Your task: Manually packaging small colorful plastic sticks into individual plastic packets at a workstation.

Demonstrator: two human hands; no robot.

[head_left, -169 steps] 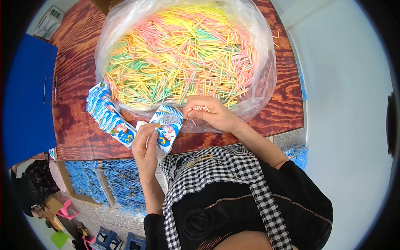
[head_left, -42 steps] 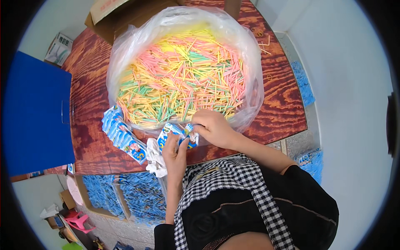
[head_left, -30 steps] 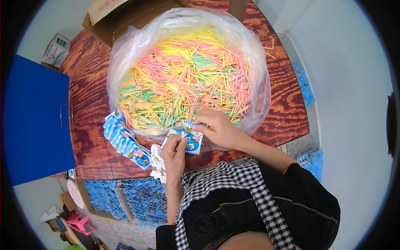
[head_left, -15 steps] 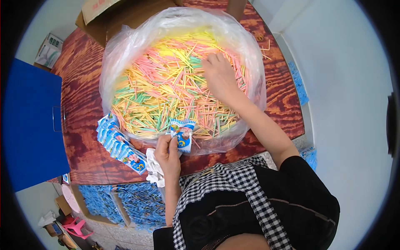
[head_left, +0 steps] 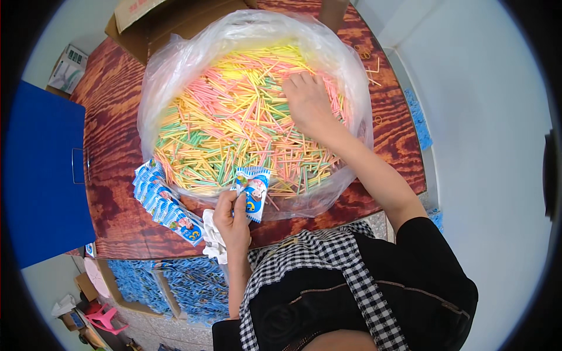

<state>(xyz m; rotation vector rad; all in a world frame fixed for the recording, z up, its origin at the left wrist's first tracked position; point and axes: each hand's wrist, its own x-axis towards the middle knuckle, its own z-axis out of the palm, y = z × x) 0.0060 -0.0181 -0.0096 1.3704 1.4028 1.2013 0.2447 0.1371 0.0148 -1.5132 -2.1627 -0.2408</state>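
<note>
So the left hand [head_left: 233, 217] has a tight grip on a small blue-and-white packet [head_left: 253, 192], pinched upright right at the near edge of the big clear plastic bag [head_left: 175, 64], with what looks like a white cloth [head_left: 214, 241] tucked under the palm, though it's hard to be sure from this angle. The right hand [head_left: 307, 103] is reaching deep into the bag, fingers curled down into the heap of thin coloured straws [head_left: 234, 123], pink, yellow and green ones; can't tell if that grip has actually got any. A fanned row of matching packets [head_left: 165, 202] lies on the reddish wooden table [head_left: 111, 164] just left of the held one. A blue box [head_left: 41, 181] sits at the table's left side.
</note>
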